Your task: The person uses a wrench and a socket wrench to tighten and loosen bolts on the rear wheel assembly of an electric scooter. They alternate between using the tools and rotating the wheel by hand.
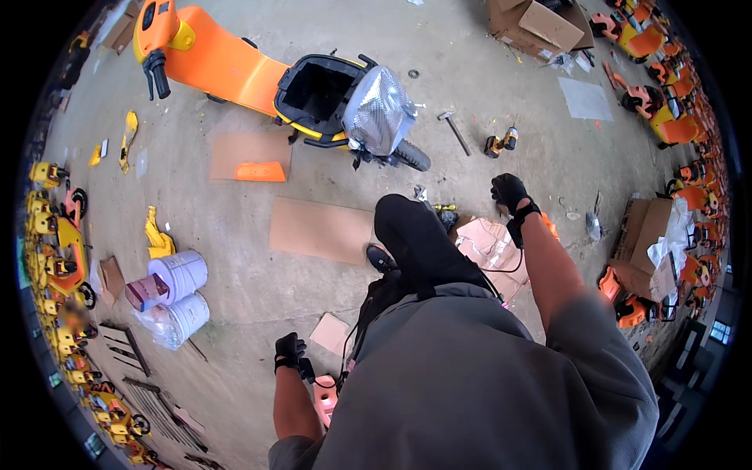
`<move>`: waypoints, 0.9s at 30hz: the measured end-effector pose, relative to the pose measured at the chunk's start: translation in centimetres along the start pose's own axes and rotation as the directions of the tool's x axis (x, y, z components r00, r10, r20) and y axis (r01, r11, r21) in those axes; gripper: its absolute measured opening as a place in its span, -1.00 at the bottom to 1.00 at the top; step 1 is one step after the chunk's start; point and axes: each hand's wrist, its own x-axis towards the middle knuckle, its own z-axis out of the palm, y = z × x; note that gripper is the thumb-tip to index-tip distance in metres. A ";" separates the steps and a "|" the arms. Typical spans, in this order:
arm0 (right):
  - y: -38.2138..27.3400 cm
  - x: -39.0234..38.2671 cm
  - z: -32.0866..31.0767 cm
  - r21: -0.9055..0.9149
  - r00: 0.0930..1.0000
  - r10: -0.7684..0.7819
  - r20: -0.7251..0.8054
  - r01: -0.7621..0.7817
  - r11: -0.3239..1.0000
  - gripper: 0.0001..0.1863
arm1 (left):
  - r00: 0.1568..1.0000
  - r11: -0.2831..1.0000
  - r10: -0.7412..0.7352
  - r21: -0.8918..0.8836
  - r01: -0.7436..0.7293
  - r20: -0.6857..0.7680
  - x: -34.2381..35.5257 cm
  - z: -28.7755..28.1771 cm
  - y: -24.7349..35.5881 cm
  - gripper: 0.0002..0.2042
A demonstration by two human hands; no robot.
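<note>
My left hand (289, 348), in a black fingerless glove with a wired device at the wrist, is curled with nothing visible in it, near a pink plastic piece (325, 397). My right hand (507, 190), similarly gloved, is loosely closed and empty above the floor, below a yellow-black cordless drill (500, 142) and a hammer (453, 131). My bent dark-clad leg (415, 235) is beside a crumpled cardboard piece (489, 251) and small tools (444, 207). An orange-yellow scooter (243, 70) with an open black compartment and foil-covered front part (376, 113) stands ahead.
Flat cardboard sheets (317, 223) and an orange panel (258, 171) lie left of my leg. Two white buckets (176, 278), yellow parts (157, 239) and metal bars (121, 348) are at left. Boxes (638, 243) stand at right. Rows of scooters (658, 113) line both sides.
</note>
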 end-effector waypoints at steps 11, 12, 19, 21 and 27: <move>-19.7 -3.8 5.9 -0.379 0.802 -0.506 0.319 0.597 0.707 -0.81 | 0.994 0.991 0.103 -0.089 -0.101 0.023 -4.0 15.4 4.6 -0.79; -19.1 -2.5 7.0 -0.331 0.798 -0.484 0.359 0.594 0.733 -0.80 | 0.978 0.982 0.188 -0.053 -0.184 0.093 -2.8 17.9 6.6 -0.82; -6.7 11.0 11.8 -0.438 0.647 -0.253 0.720 0.705 0.558 -0.87 | 0.715 0.675 0.699 -0.340 -0.655 0.011 -0.3 37.8 17.9 -0.83; -1.3 16.3 13.5 -0.466 0.670 -0.081 0.738 0.593 0.657 -0.90 | 0.673 0.539 0.737 -0.545 -0.642 -0.063 0.3 44.4 20.8 -0.82; 17.9 30.4 14.0 -0.201 0.132 -0.201 0.971 0.905 -0.375 -0.93 | 0.771 0.613 0.627 -0.543 -0.575 -0.108 8.1 55.1 20.9 -0.83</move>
